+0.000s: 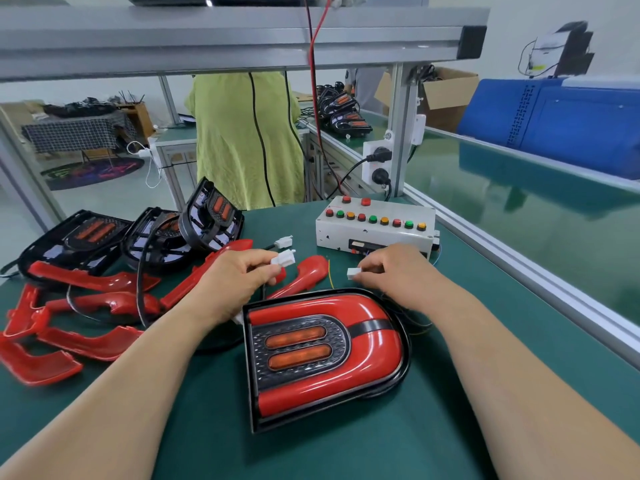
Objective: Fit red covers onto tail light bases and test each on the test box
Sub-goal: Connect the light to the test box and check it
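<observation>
A tail light (325,355) with its red cover fitted lies on the green bench in front of me. Just beyond it, my left hand (239,275) pinches a white connector (284,259) on a black cable. My right hand (391,268) pinches a second white connector (354,273) with thin wires. The two connectors are a short gap apart. Behind my right hand stands the white test box (375,226) with rows of red, green and yellow buttons. Bare black bases (152,233) and loose red covers (90,306) lie at the left.
Another white connector (283,241) lies on the bench between the hands and the bases. A person in a green top (247,140) stands beyond the bench. An aluminium rail (519,271) runs along the right edge; a socket post (377,164) stands behind the box.
</observation>
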Tool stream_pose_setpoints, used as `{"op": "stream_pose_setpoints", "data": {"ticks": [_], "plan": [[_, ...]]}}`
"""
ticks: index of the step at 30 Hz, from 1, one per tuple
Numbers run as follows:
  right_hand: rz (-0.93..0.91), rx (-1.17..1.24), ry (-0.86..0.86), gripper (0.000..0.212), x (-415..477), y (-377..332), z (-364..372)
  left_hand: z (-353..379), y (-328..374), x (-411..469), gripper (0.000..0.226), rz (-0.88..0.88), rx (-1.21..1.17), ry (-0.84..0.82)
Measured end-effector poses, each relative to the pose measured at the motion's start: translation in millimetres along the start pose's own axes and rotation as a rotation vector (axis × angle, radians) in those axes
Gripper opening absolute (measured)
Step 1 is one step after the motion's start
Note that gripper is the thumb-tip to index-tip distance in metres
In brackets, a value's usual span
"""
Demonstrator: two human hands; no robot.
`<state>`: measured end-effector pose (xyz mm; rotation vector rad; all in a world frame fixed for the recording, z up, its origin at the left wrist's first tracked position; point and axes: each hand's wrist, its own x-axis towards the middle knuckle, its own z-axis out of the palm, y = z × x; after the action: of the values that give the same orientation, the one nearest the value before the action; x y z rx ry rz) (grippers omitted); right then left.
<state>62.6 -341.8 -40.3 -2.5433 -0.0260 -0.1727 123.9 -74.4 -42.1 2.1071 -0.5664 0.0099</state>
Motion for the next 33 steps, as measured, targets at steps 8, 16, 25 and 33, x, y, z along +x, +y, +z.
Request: {"op": "stream_pose_setpoints", "data": {"ticks": [8, 16, 25, 33], "plan": [[-0.017, 0.089, 0.025, 0.018, -1.2, -4.9, 2.7, 1.9, 1.1, -3.1, 0.038, 0.011, 0.031, 0.012], [-0.030, 0.170, 0.020, 0.018, -1.5, -8.6, 4.7, 8.5, 2.3, 0.0, 0.029, 0.000, 0.247, 0.031], [-0.046, 0.128, -0.046, 0.020, 1.8, -5.6, 4.3, -29.4, 15.2, -9.5, 0.010, -0.126, 0.194, 0.400], [-0.043, 0.128, -0.089, 0.017, 1.1, -3.6, 2.3, -25.8, 8.8, -14.1, 0.019, -0.206, 0.213, 0.279]]}}
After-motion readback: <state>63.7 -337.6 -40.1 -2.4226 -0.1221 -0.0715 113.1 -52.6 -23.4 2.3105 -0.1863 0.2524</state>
